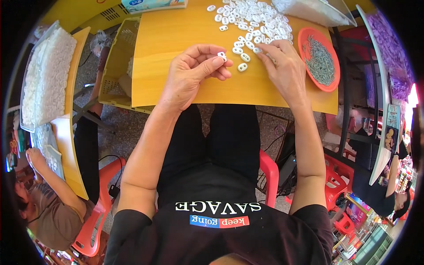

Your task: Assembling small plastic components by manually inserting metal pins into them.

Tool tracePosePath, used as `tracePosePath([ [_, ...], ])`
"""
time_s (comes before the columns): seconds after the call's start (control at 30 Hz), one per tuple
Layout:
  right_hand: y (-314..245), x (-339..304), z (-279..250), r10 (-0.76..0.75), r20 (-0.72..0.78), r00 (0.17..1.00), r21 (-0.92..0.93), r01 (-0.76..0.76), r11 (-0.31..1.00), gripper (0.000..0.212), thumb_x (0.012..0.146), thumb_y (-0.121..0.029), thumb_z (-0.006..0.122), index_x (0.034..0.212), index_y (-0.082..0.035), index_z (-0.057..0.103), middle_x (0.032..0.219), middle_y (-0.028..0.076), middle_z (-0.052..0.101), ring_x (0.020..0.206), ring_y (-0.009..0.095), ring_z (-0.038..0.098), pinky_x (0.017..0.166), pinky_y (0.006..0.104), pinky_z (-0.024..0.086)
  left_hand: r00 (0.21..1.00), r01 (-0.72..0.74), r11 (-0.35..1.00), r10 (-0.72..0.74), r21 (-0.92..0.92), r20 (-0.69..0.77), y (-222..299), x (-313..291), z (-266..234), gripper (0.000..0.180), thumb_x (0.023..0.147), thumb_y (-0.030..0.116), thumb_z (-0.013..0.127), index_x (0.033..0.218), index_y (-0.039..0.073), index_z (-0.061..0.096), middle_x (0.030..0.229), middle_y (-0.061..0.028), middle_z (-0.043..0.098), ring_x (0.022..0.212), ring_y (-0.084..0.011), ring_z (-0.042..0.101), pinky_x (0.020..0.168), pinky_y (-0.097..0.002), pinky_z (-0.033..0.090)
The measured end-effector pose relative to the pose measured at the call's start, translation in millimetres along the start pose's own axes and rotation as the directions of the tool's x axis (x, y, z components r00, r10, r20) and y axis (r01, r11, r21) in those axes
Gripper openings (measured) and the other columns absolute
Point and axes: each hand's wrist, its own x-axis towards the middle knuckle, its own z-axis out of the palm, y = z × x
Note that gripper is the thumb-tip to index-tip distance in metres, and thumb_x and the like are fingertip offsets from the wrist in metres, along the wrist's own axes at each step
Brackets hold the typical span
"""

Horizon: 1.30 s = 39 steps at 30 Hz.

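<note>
Between thumb and fingers, my left hand (196, 70) pinches a small white plastic piece with two holes (222, 56) above the yellow table (176, 31). My right hand (282, 65) reaches to the near edge of a loose pile of the same white pieces (260, 22). Its thumb and fingertips close around another white piece (257, 50), which still lies at the table top. A few single pieces (242, 67) lie between the two hands. Right of my right hand stands a red plastic dish (335, 79) holding many thin grey metal pins (319, 59).
A clear bin of white parts (316, 11) stands behind the pile, and a tissue pack (152, 4) lies at the far left edge. A yellow crate (115, 84) sits beside the table. On the left, another person (53, 207) works at a table with a white-filled bin (46, 75).
</note>
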Motion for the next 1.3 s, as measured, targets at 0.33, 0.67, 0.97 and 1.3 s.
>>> tracePosePath([
  [0.33, -2.2, 16.0, 7.3, -0.112, -0.028, 0.993, 0.067, 0.114, 0.991, 0.025, 0.082, -0.018, 0.074, 0.106, -0.013, 0.070, 0.093, 0.006, 0.063, 0.081, 0.024, 0.064, 0.068, 0.0352, 0.052, 1.000, -0.012, 1.000, 0.012, 0.021, 0.012, -2.5, 1.5, -1.1, 0.016, 0.095, 0.007, 0.062, 0.108, -0.002, 0.059, 0.097, -0.0165, 0.070, 0.082, -0.0194, 0.069, 0.074, -0.0295, 0.057],
  [0.67, 81.0, 2.9, -88.1, 0.310, -0.057, 0.949, -0.068, -0.314, 0.947, 0.017, 0.087, -0.019, 0.068, 0.098, -0.006, 0.072, 0.087, 0.009, 0.068, 0.067, 0.018, 0.059, 0.065, 0.0314, 0.049, 0.995, 0.043, 0.997, -0.038, 0.057, -0.087, 1.9, -0.3, 4.9, 0.014, 0.094, 0.008, 0.064, 0.104, -0.001, 0.061, 0.094, -0.0140, 0.069, 0.078, -0.0179, 0.067, 0.074, -0.0291, 0.054],
  [0.97, 110.1, -5.1, -93.8, 0.313, 0.123, 0.942, -0.180, -0.289, 0.940, 0.018, 0.087, -0.023, 0.066, 0.096, -0.008, 0.071, 0.095, 0.010, 0.070, 0.090, 0.032, 0.066, 0.078, 0.0410, 0.051, 0.997, 0.036, 0.998, -0.032, 0.057, -0.069, -1.5, -1.0, 4.6, 0.011, 0.094, 0.005, 0.062, 0.105, 0.001, 0.059, 0.095, -0.0139, 0.069, 0.079, -0.0181, 0.067, 0.073, -0.0289, 0.054],
  [1.3, 117.3, 13.5, -81.2, 0.338, 0.281, 0.898, -0.232, -0.278, 0.932, 0.019, 0.087, -0.019, 0.062, 0.097, -0.008, 0.073, 0.096, 0.014, 0.069, 0.093, 0.033, 0.065, 0.083, 0.0429, 0.050, 0.994, 0.057, 0.995, -0.049, 0.085, -0.096, 1.5, -1.3, 8.0, 0.009, 0.095, 0.006, 0.060, 0.105, 0.004, 0.060, 0.095, -0.0109, 0.067, 0.078, -0.0162, 0.063, 0.074, -0.0273, 0.050],
])
